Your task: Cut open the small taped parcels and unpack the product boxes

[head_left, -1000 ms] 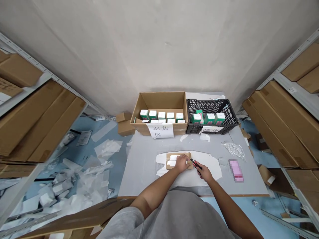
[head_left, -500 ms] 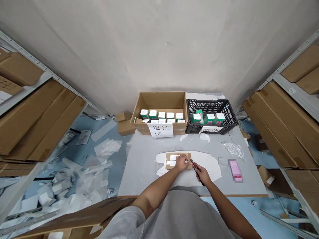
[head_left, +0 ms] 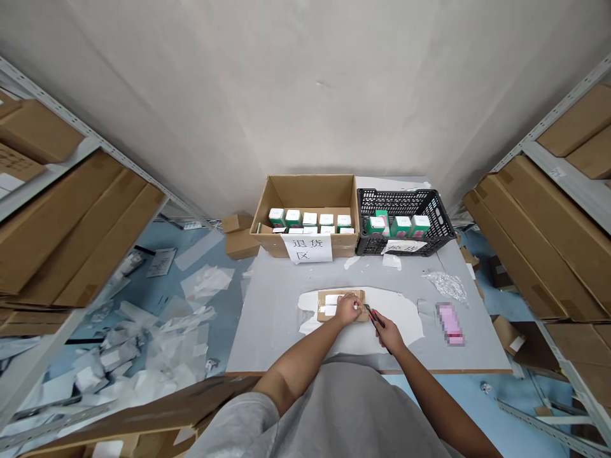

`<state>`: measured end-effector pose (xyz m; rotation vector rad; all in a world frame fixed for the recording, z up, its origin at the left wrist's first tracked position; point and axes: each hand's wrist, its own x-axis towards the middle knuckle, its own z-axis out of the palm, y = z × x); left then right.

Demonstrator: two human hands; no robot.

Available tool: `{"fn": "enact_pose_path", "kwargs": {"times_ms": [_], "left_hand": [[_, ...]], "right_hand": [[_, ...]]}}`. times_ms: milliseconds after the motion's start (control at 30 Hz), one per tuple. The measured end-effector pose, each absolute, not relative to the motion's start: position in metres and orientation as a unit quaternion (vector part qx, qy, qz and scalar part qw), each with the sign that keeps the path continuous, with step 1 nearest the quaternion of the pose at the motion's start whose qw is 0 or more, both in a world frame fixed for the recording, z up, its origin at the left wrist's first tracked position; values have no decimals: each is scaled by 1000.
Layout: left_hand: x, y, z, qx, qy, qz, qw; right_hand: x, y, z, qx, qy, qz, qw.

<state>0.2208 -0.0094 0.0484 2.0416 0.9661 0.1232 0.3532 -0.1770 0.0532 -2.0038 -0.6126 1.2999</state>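
A small brown cardboard box [head_left: 323, 314] with white labels lies flat on a white sheet [head_left: 403, 324] in the middle of the table. My left hand [head_left: 348, 310] rests over its right end, fingers curled and pinched on that end; the exact bit between the fingertips is too small to make out. My right hand [head_left: 389, 336] is wrapped round a black and red utility knife [head_left: 375, 318]. The knife's tip points up and left, close to the box's right edge and the left fingertips. Whether the tip touches the box I cannot tell.
Behind stand a large open carton [head_left: 310, 184] and a black plastic crate [head_left: 449, 232], both holding several green-and-white boxes. Clear crumpled plastic [head_left: 446, 285] and a blurred pink item [head_left: 450, 324] lie at the right. Shelves with cartons [head_left: 86, 235] flank the table; paper scraps litter the floor.
Both hands have barely moved. My right hand has turned the knife slightly, and my left fingers have shifted a little at the box's right end.
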Motion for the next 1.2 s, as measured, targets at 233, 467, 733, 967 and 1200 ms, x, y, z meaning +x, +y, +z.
{"fn": "enact_pose_path", "kwargs": {"times_ms": [233, 467, 733, 967, 1200], "left_hand": [[225, -8, 57, 819, 398, 32, 411], [227, -14, 53, 801, 413, 50, 430], [223, -10, 55, 799, 393, 61, 451], [221, -12, 57, 823, 378, 48, 422], [191, -13, 71, 839, 401, 90, 358]], "right_hand": [[358, -171, 56, -793, -285, 455, 286], [348, -168, 56, -775, -259, 477, 323], [354, -165, 60, -759, -243, 505, 331], [352, -178, 67, -769, -240, 505, 310], [380, -195, 74, -799, -239, 453, 315]]}}
